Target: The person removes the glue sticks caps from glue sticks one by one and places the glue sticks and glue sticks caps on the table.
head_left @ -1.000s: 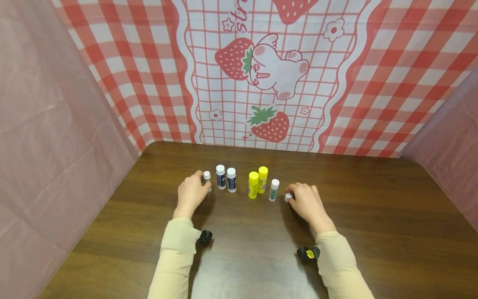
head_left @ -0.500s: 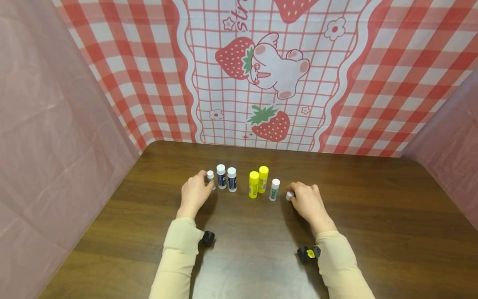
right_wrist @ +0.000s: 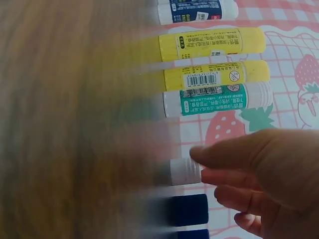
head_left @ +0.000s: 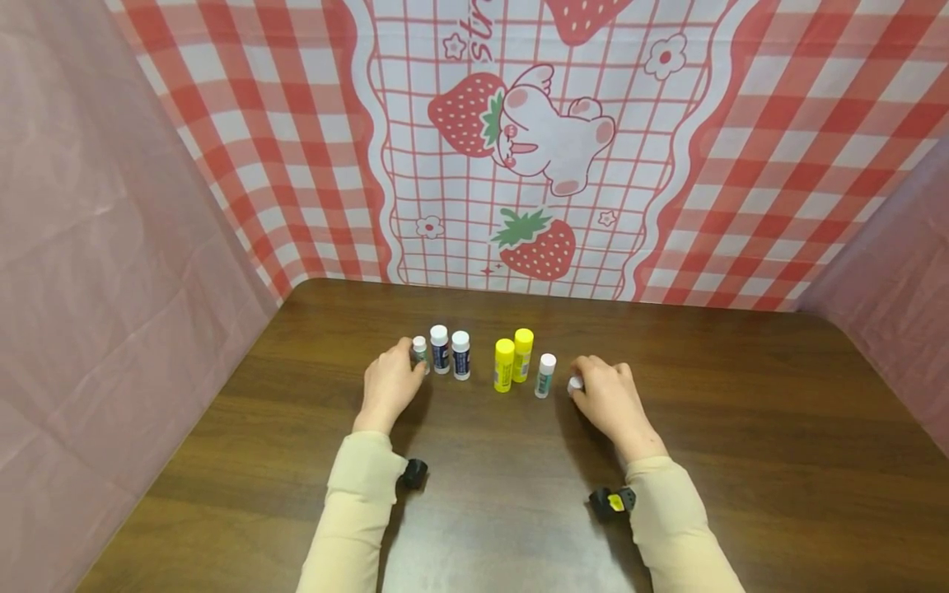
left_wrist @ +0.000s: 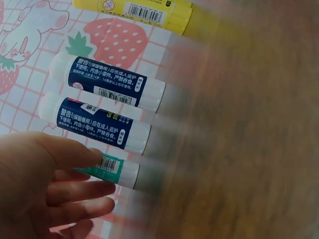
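At the left of a row of upright glue sticks, my left hand (head_left: 393,383) holds a small green-labelled glue stick (left_wrist: 110,168) with a white cap, thumb across its label. Two dark blue glue sticks (head_left: 461,356) stand just right of it. In the right wrist view, my right hand (right_wrist: 279,174) pinches a short white ribbed cap (right_wrist: 185,172) between thumb and forefinger, low at the table. Left of that hand stands another green-labelled glue stick (head_left: 544,376). Two yellow glue sticks (head_left: 503,366) are farther left.
Below the white cap in the right wrist view lie two dark blue cylindrical pieces (right_wrist: 192,210), hidden in the head view. A brown wooden table (head_left: 489,494) bears everything. Behind it hangs a red-and-white checked cloth (head_left: 296,181) with strawberries.
My left hand has moved slightly right with the small green glue stick, which now stands close beside the dark blue ones. My right hand has hardly moved.
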Demonstrator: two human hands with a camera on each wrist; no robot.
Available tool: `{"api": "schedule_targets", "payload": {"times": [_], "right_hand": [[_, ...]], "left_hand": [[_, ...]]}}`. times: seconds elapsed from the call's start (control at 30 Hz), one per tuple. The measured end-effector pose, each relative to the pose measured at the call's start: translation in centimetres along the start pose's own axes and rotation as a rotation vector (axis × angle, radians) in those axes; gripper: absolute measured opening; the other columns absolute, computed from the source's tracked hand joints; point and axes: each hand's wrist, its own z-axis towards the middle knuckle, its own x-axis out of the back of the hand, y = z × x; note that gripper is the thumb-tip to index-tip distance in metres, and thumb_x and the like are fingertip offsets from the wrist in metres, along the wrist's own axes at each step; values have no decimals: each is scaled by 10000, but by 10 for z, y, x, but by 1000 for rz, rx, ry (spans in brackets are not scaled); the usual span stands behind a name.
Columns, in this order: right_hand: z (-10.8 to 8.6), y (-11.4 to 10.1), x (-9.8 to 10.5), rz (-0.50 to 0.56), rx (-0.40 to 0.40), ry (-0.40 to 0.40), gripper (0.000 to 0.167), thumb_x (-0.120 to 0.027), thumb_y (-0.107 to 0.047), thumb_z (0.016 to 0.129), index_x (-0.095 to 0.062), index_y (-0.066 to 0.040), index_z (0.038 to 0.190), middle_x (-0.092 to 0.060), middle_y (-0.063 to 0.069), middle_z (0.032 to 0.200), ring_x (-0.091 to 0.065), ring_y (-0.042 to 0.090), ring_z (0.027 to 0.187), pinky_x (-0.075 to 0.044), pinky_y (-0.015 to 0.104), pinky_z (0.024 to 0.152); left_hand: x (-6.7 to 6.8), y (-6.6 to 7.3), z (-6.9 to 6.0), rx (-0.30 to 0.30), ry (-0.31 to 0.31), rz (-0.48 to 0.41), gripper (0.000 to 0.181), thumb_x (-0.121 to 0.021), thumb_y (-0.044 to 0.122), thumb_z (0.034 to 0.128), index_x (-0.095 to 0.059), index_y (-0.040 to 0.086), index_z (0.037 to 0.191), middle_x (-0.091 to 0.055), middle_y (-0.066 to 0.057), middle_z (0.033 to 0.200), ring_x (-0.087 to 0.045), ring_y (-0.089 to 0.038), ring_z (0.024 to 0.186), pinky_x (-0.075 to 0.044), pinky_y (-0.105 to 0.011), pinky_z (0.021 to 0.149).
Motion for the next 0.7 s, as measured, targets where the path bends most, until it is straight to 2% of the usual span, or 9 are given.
{"api": "schedule_targets", "payload": {"times": [0.1, 0.17, 0.37, 0.53, 0.63, 0.7], "right_hand": [[1, -3, 3, 18, -2, -15, 347, -724, -137, 717, -596, -5, 1012, -631, 115, 921, -615, 262, 807, -343, 436, 749], [2, -7, 6, 22, 4, -16, 412, -744, -173, 712, -583, 2, 1049, -630, 122, 959, -610, 264, 847, -345, 429, 765], [4, -20, 15, 31, 50, 65, 429, -767, -229, 701, -597, -28, 1040, -639, 93, 946, -616, 246, 838, -367, 399, 774], [4, -30, 19, 74, 89, 127, 399, -758, -210, 716, -608, -47, 1048, -650, 80, 952, -599, 195, 720, -371, 384, 762], [4, -32, 18, 74, 126, 141, 400, -747, -194, 733, -610, -68, 1087, -652, 82, 993, -575, 168, 657, -380, 382, 755], [4, -33, 18, 63, 150, 141, 392, -737, -187, 746, -614, -84, 1103, -649, 81, 1017, -585, 170, 686, -389, 382, 750]], "left_hand": [[-2, 0, 0, 0, -17, -1, 300, -610, 202, 811, -541, 40, 1054, -646, -156, 994, -620, -355, 895, -466, -483, 736], [-3, 0, 1, -9, 12, -7, 320, -599, 172, 804, -539, 33, 1085, -638, -151, 1013, -618, -353, 901, -465, -480, 743], [-1, 3, 3, -51, 180, -42, 348, -534, 93, 793, -556, 47, 1138, -630, -103, 1008, -621, -319, 858, -463, -442, 739], [3, 9, 3, -83, 288, -79, 292, -534, 107, 830, -574, 61, 1115, -626, -92, 979, -616, -298, 806, -459, -414, 726], [7, 15, 2, -137, 387, -129, 287, -535, 95, 840, -568, 73, 1125, -630, -72, 959, -606, -255, 767, -449, -380, 690], [10, 19, 1, -205, 454, -166, 296, -536, 77, 838, -562, 72, 1133, -633, -62, 937, -595, -223, 734, -437, -356, 663]]}}
